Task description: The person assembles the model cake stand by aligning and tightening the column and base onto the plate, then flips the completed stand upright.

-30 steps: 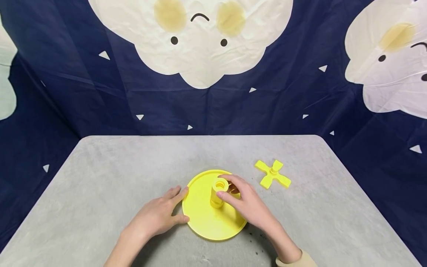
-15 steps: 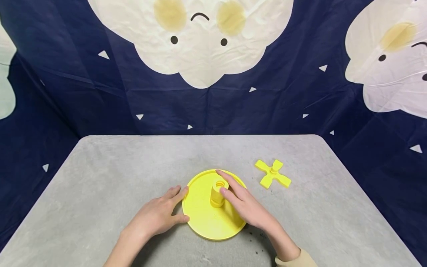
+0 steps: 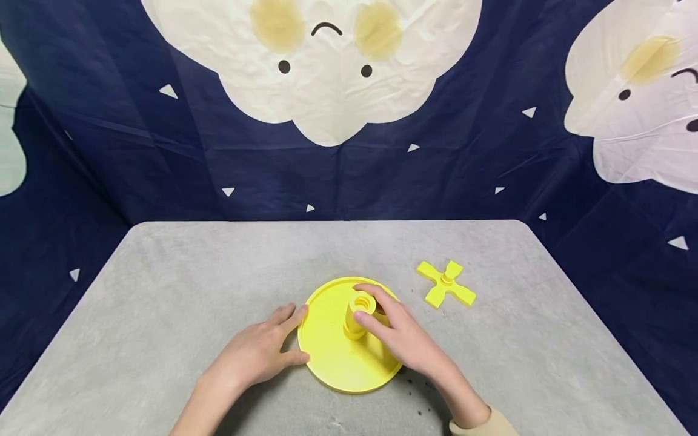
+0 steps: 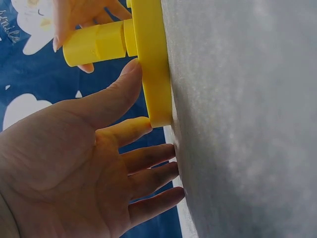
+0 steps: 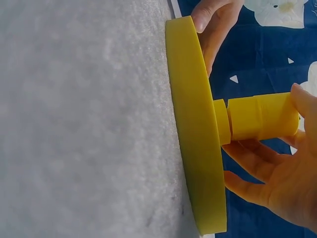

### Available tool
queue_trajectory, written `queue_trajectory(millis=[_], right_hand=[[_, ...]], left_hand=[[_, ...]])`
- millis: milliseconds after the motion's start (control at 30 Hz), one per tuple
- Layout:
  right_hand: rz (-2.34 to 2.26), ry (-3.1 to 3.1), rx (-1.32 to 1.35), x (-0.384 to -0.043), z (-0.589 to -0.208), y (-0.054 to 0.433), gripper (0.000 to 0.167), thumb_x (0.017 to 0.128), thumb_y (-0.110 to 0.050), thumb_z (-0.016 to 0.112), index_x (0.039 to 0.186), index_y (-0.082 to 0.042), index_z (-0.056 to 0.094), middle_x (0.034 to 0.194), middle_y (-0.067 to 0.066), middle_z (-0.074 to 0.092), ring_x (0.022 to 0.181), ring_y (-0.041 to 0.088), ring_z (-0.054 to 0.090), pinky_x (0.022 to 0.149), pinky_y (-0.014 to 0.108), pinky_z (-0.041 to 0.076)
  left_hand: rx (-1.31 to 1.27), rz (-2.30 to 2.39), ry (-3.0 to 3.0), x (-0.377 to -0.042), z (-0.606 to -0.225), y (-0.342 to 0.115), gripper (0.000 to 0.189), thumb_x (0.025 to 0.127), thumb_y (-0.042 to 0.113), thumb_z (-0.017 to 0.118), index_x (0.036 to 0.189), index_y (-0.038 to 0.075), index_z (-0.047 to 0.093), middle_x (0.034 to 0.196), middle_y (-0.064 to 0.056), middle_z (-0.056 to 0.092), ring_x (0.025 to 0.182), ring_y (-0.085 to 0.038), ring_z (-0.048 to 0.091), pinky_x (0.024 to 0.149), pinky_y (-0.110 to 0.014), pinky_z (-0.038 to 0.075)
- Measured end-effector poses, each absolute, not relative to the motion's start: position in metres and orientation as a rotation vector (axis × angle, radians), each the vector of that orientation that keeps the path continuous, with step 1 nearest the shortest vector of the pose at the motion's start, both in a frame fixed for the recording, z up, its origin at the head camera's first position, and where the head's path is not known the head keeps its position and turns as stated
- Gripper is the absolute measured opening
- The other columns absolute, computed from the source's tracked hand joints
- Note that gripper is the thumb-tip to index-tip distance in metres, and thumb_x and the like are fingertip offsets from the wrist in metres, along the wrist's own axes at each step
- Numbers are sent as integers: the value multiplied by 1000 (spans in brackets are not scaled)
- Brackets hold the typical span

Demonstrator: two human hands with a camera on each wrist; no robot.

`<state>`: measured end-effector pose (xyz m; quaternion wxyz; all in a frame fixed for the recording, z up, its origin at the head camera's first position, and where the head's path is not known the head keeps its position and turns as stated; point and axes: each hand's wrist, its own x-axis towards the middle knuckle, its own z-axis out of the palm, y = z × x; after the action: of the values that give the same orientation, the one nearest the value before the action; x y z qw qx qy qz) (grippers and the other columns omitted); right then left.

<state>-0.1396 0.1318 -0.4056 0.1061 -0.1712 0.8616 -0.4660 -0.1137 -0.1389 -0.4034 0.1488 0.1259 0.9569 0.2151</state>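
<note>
A round yellow tray (image 3: 329,366) with a low raised rim lies flat on the table. From its middle stands a hollow yellow tube (image 3: 351,320), ridged inside its open top and seated over a short collar. My right hand (image 3: 406,336) holds the tube near its top, thumb on the near side and fingers behind. In the right wrist view a thin gap shows between the tube (image 5: 262,116) and the collar (image 5: 222,121). My left hand (image 3: 259,351) touches the tray's left edge with thumb and index finger; its other fingers rest on the table.
A yellow cross-shaped piece (image 3: 437,296) with a short peg in its middle lies right of the tray and farther back. Small dark specks dot the grey table (image 3: 191,284) near the right forearm. A dark blue cloth (image 3: 338,181) with clouds hangs behind and at both sides.
Half a second ago my right fingers were spread away from the tube; now they are back around it. The tube's top leans slightly right. My left hand and the tray have stayed put.
</note>
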Motion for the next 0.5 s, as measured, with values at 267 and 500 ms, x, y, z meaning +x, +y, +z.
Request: queue_trajectory(millis=[267,500], right_hand=[[-1306,2660,-544,-138,-404,134,55,101,-53,60,148,-26,54,148,-9,58,126,13,61,110,47,51],[-1142,2834,-544,-137,-402,132,51,100,-55,59,144,-29,59,108,-13,66,96,6,61,82,29,53]], left_hand=[[372,609,2756,-114,-404,-139,85,87,51,77,158,18,44,162,-19,43,147,-40,46,111,-64,45],[358,610,2740,-114,-403,-139,85,87,51,77,158,18,43,163,-18,41,149,-40,44,113,-64,43]])
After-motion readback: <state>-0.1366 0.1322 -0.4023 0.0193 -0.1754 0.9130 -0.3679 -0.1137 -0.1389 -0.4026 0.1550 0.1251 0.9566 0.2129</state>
